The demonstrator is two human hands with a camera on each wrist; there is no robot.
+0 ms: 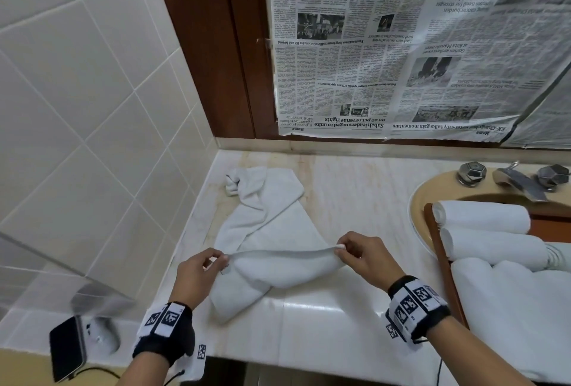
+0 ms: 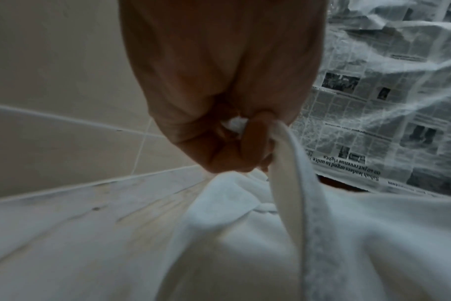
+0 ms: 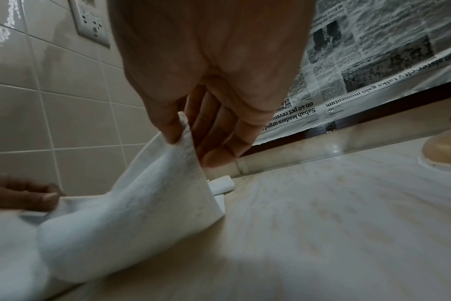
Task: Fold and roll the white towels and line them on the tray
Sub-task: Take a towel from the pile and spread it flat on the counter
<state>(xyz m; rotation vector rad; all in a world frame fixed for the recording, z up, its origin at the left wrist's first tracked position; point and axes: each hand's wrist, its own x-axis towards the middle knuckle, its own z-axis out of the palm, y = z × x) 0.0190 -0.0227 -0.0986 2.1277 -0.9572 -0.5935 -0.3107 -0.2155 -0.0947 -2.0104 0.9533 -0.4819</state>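
Observation:
A white towel (image 1: 265, 222) lies crumpled on the marble counter, its near edge lifted and stretched between both hands. My left hand (image 1: 202, 271) pinches the left corner of that edge; the left wrist view shows the fingers curled round the towel hem (image 2: 291, 163). My right hand (image 1: 360, 254) pinches the right corner between thumb and fingers, with the towel (image 3: 147, 203) hanging below in the right wrist view. Two rolled white towels (image 1: 482, 217) lie on the brown wooden tray (image 1: 432, 231) at the right, with more white towelling (image 1: 509, 308) nearer me.
The tray sits over a beige sink (image 1: 417, 200) with a chrome tap (image 1: 519, 183). Newspaper (image 1: 401, 46) covers the mirror behind. A tiled wall (image 1: 77, 107) bounds the left. A black phone (image 1: 66, 348) lies at the near-left counter corner.

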